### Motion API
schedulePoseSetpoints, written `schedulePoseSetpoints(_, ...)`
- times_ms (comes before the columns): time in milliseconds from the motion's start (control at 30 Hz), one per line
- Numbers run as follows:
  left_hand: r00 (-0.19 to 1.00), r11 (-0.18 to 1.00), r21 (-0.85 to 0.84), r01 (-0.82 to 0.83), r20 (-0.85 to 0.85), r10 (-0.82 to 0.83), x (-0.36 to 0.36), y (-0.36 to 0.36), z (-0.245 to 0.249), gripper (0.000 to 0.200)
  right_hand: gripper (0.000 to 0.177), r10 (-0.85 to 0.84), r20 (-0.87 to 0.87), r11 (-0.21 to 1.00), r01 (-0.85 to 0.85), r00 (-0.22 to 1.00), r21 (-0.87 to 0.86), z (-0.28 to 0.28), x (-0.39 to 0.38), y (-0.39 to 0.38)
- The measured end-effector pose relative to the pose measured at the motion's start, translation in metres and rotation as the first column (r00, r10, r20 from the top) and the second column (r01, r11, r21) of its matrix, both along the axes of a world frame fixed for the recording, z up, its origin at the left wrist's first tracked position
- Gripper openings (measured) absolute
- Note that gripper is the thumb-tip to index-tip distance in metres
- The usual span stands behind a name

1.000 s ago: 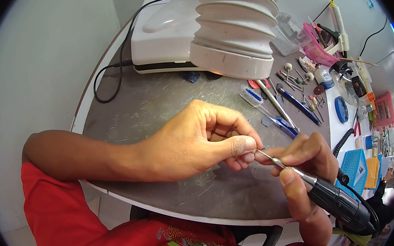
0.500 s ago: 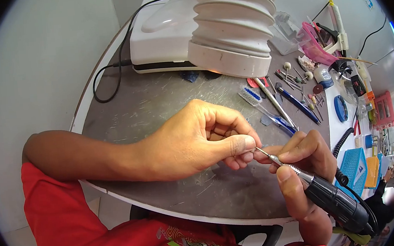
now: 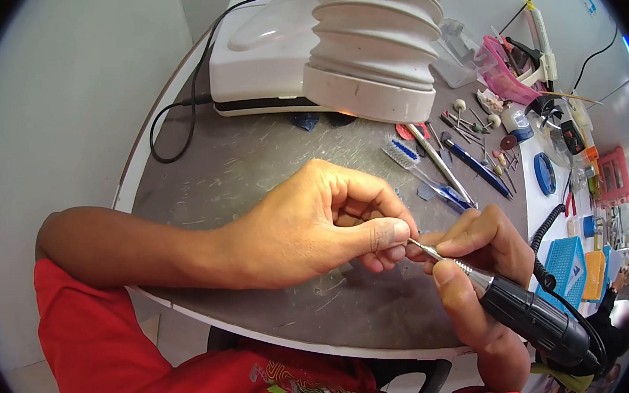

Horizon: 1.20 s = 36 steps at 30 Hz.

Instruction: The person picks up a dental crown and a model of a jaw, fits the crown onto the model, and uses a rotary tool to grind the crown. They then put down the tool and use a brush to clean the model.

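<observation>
My left hand (image 3: 310, 227) is over the brown worktop, thumb and fingertips pinched together; whatever they hold is too small or hidden to make out. My right hand (image 3: 485, 264) grips a black and silver rotary handpiece (image 3: 530, 312) near its metal front, like a pen. The handpiece's thin tip points up and left, and reaches my left thumb and fingertips. Fingers of both hands are nearly touching there.
A ribbed white hose (image 3: 379, 41) hangs above the worktop (image 3: 223, 182), beside a white machine (image 3: 265, 58). At right lie a brush (image 3: 402, 153), a blue-handled tool (image 3: 480, 167), small bits, a pink basket (image 3: 502, 71) and a blue basket (image 3: 562, 268). A person in dark clothing is at far right.
My right hand and the handpiece have shifted slightly left, bringing the tip closer in against my left fingertips. My left hand has barely moved.
</observation>
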<state>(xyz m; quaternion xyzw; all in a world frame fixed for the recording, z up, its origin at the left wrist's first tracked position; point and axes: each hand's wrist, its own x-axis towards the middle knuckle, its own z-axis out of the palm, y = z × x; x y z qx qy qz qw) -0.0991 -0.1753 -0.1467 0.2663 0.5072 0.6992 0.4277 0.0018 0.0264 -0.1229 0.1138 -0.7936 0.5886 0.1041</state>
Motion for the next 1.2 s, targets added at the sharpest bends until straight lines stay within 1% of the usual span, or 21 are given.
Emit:
schedulePoseSetpoints(67, 0.999, 1.000, -0.008, -0.003, 0.033, 0.003, 0.000, 0.000, 0.000, 0.020, 0.020, -0.002, 0.015, 1.000, 0.001, 1.000, 0.024, 0.000, 0.000, -0.001)
schedulePoseSetpoints(200, 0.999, 1.000, 0.003, -0.004, 0.036, 0.004, 0.000, 0.001, 0.000, 0.020, 0.020, 0.011, 0.015, 1.000, -0.011, 1.000, 0.025, 0.005, 0.001, -0.002)
schedulePoseSetpoints(267, 1.000, 1.000, 0.002, 0.008, 0.028, -0.008, 0.000, 0.001, 0.000, 0.020, 0.018, -0.035, 0.162, 0.999, 0.035, 0.986, 0.008, 0.011, 0.005, -0.007)
schedulePoseSetpoints(367, 1.000, 1.000, 0.013, 0.004, 0.001, -0.004, 0.000, 0.001, -0.002, 0.020, 0.018, -0.024, 0.186, 0.999, 0.020, 0.982, 0.028, 0.015, 0.005, -0.006)
schedulePoseSetpoints(500, 1.000, 1.000, -0.001, 0.010, 0.003, -0.010, 0.000, 0.000, 0.000, 0.020, 0.020, -0.015, 0.164, 0.998, 0.005, 0.986, 0.063, 0.009, 0.005, -0.002)
schedulePoseSetpoints(567, 1.000, 1.000, 0.022, 0.006, 0.022, -0.006, 0.000, 0.000, 0.000, 0.021, 0.024, 0.002, 0.083, 0.998, -0.007, 0.997, 0.065, 0.007, 0.007, 0.001)
schedulePoseSetpoints(600, 1.000, 1.000, 0.023, 0.004, 0.021, -0.004, 0.000, 0.000, 0.000, 0.021, 0.024, 0.004, 0.082, 0.998, -0.009, 0.997, 0.066, 0.008, 0.008, 0.002)
schedulePoseSetpoints(667, 0.999, 1.000, 0.002, -0.012, 0.050, 0.012, 0.001, 0.000, 0.001, 0.021, 0.018, -0.022, 0.043, 0.996, 0.026, 0.999, -0.088, 0.009, 0.010, 0.003)
schedulePoseSetpoints(833, 0.999, 1.000, -0.001, -0.003, 0.032, 0.003, -0.001, 0.001, 0.001, 0.021, 0.018, 0.004, 0.040, 0.990, 0.002, 0.999, -0.142, 0.007, 0.008, 0.005)
schedulePoseSetpoints(900, 0.999, 1.000, -0.002, -0.004, 0.034, 0.004, 0.000, 0.001, 0.001, 0.022, 0.027, 0.019, 0.034, 0.999, -0.018, 0.999, -0.032, 0.005, 0.007, 0.004)
schedulePoseSetpoints(1033, 0.998, 1.000, 0.010, 0.000, 0.065, -0.001, 0.000, 0.001, 0.000, 0.021, 0.025, 0.028, 0.029, 1.000, -0.028, 0.999, -0.008, 0.006, 0.007, 0.003)
schedulePoseSetpoints(1100, 0.998, 1.000, 0.018, 0.002, 0.067, -0.004, 0.000, 0.001, 0.000, 0.021, 0.023, 0.019, 0.055, 0.999, -0.021, 0.998, 0.045, 0.007, 0.007, 0.003)
schedulePoseSetpoints(1200, 0.997, 1.000, 0.018, 0.000, 0.075, -0.002, 0.000, 0.001, 0.000, 0.020, 0.021, 0.012, 0.078, 0.999, -0.016, 0.997, 0.048, 0.010, 0.009, 0.001)
